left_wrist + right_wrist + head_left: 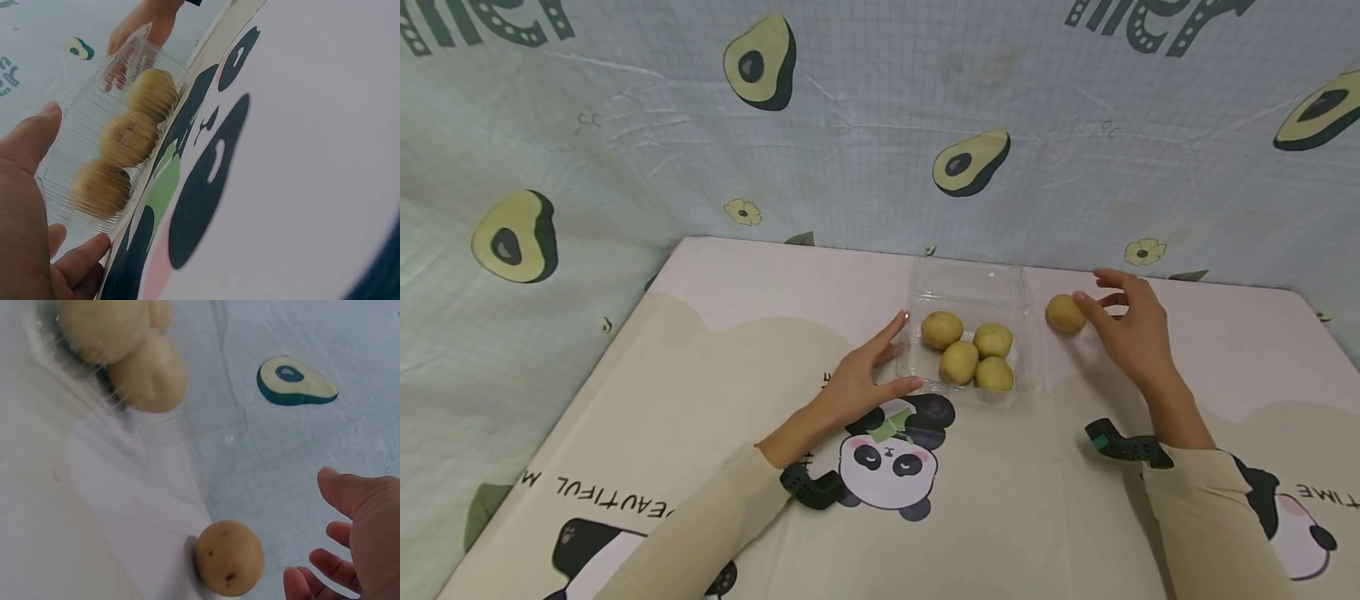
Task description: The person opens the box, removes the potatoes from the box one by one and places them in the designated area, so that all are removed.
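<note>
A clear plastic box (928, 382) with its lid raised at the back holds several yellow potatoes (958, 362); three of them (128, 139) show through its wall in the left wrist view. My left hand (850, 387) touches the box's left side, thumb and fingers spread. To the right of the box a single potato (1066, 314) sits on the table, also seen as a lone potato (229, 557) in the right wrist view. Beside it is my right hand (1131, 329), its fingers apart and loosely bent; the right wrist view shows a gap between hand (369, 537) and potato.
The table's cloth (760, 283) has printed pandas and lettering. Behind the table hangs a pale sheet (850, 150) with avocado prints, close to the box's raised lid (970, 283). Each wrist wears a dark strap.
</note>
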Tool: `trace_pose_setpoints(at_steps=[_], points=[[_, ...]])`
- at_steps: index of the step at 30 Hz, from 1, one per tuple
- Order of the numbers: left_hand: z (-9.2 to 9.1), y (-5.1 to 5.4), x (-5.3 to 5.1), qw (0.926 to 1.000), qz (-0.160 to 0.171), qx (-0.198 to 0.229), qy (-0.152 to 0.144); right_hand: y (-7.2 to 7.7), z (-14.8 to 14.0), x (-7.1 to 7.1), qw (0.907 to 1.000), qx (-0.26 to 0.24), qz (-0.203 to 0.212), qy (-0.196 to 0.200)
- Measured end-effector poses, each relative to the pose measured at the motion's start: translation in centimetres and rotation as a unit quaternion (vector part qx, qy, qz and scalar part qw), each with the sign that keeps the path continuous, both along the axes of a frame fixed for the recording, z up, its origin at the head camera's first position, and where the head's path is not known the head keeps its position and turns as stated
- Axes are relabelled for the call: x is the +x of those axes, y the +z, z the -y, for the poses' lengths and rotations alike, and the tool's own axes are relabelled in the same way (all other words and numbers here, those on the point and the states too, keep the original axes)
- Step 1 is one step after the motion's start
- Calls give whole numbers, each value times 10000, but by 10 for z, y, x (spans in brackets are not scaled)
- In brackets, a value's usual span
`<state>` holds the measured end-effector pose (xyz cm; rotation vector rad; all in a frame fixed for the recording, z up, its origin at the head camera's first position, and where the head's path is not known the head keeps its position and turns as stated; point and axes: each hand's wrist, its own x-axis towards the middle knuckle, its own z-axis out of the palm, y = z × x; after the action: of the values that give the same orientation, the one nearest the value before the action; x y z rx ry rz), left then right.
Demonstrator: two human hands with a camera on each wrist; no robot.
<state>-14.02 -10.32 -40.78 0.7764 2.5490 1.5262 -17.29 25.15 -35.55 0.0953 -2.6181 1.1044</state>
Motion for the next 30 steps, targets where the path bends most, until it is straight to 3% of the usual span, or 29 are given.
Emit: trace_pose_setpoints(at_steps=[8, 13, 30], points=[[1, 1, 1, 10000, 54, -54, 5, 17, 12, 4, 9992, -164, -278, 231], [1, 1, 1, 10000, 54, -40, -11, 25, 22, 6, 9965, -272, -553, 573], [1, 3, 1, 9999, 86, -94, 6, 33, 66, 8, 9831, -344, -785, 1618]])
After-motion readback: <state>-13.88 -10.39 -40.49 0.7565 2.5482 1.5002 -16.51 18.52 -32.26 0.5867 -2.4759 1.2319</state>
